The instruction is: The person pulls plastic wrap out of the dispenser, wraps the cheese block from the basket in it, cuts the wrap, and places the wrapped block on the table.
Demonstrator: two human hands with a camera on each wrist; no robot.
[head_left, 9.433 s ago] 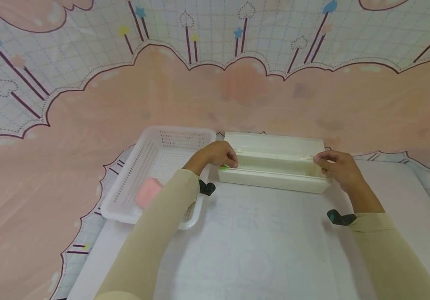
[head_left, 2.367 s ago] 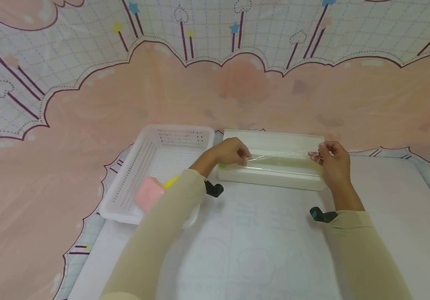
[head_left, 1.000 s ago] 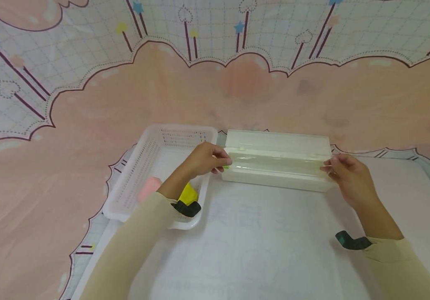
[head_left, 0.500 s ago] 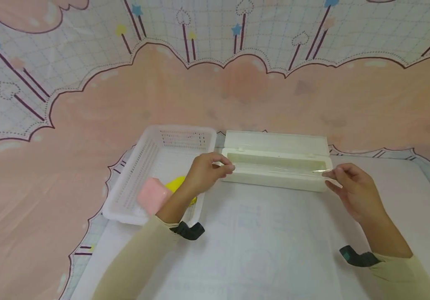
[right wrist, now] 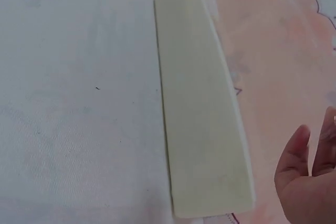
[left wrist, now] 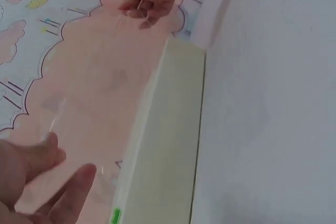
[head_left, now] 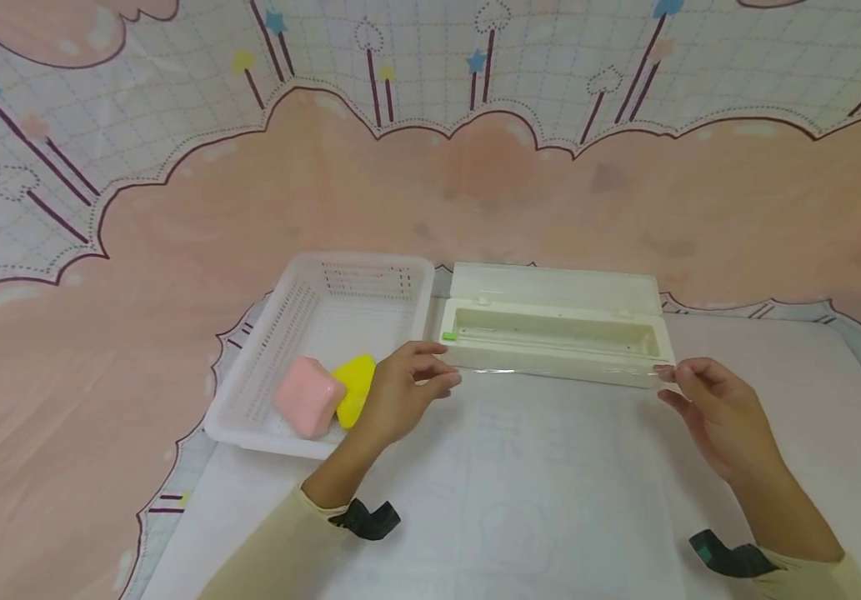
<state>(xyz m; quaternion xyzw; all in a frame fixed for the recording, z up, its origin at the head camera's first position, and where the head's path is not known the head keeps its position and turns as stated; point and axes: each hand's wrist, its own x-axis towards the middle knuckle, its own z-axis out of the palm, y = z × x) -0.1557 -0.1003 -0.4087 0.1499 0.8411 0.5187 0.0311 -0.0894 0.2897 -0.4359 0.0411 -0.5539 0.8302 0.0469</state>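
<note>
A strip of clear cling film point(head_left: 543, 372) stretches between both hands, low along the front of a long cream-white box point(head_left: 565, 363). My left hand point(head_left: 403, 396) pinches the film's left end, beside the box's front left corner. At the other end, my right hand point(head_left: 726, 417) pinches the film past the front right corner. The box's lid point(head_left: 558, 286) is raised at the back, and a green piece point(head_left: 448, 337) sits on its left rim. In the right wrist view the film cannot be made out at the right hand's fingertips point(right wrist: 301, 135).
A white perforated basket point(head_left: 250, 408) stands left of the box. It holds a pink block point(head_left: 308, 397) and a yellow piece point(head_left: 356, 387), partly behind the left hand. All rest on a white table surface point(head_left: 535, 500), with patterned cloth point(head_left: 370, 200) behind.
Both hands have drawn back toward me and lower. The film, earlier over the box's opening, now hangs at its front side. More of the yellow piece and pink block shows.
</note>
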